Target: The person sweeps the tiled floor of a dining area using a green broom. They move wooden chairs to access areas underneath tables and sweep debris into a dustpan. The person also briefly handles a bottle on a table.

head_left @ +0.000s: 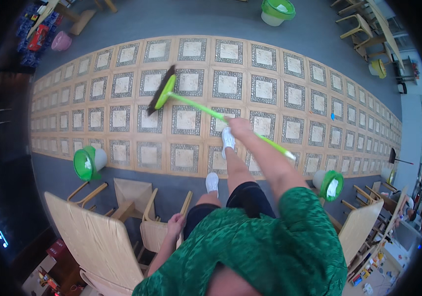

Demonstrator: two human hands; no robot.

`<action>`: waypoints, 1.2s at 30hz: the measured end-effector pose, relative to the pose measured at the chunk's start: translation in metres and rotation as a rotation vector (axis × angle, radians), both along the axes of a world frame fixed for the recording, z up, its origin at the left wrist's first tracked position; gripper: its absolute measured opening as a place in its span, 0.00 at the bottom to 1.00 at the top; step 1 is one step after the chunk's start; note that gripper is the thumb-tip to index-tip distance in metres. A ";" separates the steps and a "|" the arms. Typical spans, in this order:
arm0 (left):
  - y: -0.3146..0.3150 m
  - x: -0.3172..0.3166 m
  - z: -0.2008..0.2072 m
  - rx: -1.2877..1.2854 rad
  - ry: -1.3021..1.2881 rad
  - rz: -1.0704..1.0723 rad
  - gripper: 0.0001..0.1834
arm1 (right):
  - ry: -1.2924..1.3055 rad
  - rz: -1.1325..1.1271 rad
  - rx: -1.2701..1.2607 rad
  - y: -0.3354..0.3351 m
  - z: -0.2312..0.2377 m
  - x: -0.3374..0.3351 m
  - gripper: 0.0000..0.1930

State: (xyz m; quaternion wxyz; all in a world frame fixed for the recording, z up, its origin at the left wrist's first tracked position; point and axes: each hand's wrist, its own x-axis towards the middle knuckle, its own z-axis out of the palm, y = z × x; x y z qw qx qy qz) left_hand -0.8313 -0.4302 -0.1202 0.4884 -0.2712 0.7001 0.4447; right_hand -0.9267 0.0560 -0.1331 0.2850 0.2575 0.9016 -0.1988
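My right hand (239, 128) is wrapped around the bright green handle of a broom (198, 105), stretched out ahead of me over the patterned tile floor. The broom's head (164, 93) is lime green with dark bristles and points to the far left. Behind my grip, the handle runs on to a pale end at the right. Down at my left side, my left hand (175, 224) hangs with its fingers loosely curled, and I see nothing in it. It is nearest to a wooden chair (153, 234).
Bins with green liners stand at the left (84, 163), right (330, 185) and far edge (276, 11). Wooden tables (92, 229) and chairs flank me on both sides. A small blue scrap (332, 117) lies on the tiles (264, 88). A long-handled dustpan (392, 156) is at the far right.
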 end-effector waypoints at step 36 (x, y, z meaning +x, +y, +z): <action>0.407 -0.418 -0.015 -0.063 0.028 -0.549 0.09 | -0.154 -0.560 0.084 0.407 0.041 -0.062 0.21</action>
